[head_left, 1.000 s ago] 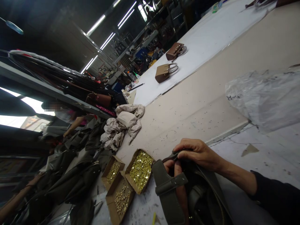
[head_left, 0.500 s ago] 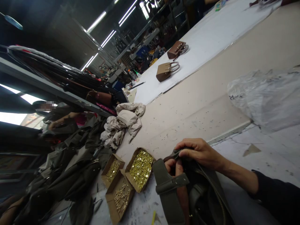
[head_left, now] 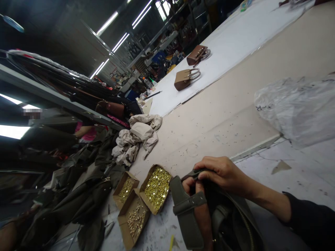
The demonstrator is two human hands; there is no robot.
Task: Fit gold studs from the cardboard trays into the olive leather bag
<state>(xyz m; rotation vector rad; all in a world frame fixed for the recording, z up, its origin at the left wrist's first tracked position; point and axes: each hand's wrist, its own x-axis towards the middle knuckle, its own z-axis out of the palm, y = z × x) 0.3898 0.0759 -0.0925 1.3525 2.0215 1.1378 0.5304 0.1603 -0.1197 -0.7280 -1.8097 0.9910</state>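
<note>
A dark olive bag (head_left: pixel 188 223) with a strap tab and a zipper edge lies at the lower middle. My right hand (head_left: pixel 222 174) pinches the bag's upper edge from above, thumb and fingers closed on the material. Below it, my left hand (head_left: pixel 196 188) is partly inside the bag, with its fingertips pressed on the same edge and its forearm partly covered by the flap. Left of the bag stand three cardboard trays: one full of gold studs (head_left: pixel 157 190), one with smaller pieces (head_left: pixel 125 191), one with scattered small rivets (head_left: pixel 136 221).
Beige cloth (head_left: pixel 142 134) is heaped beyond the trays. Dark olive pieces (head_left: pixel 78 195) pile up at the left, near another person. A clear plastic bag (head_left: pixel 295 111) lies at the right. Two small handbags, tan (head_left: pixel 182 80) and brown (head_left: pixel 196 55), stand farther back.
The bag's flap and my hands have shifted slightly. The person at the left has moved, and more of a pink garment shows there.
</note>
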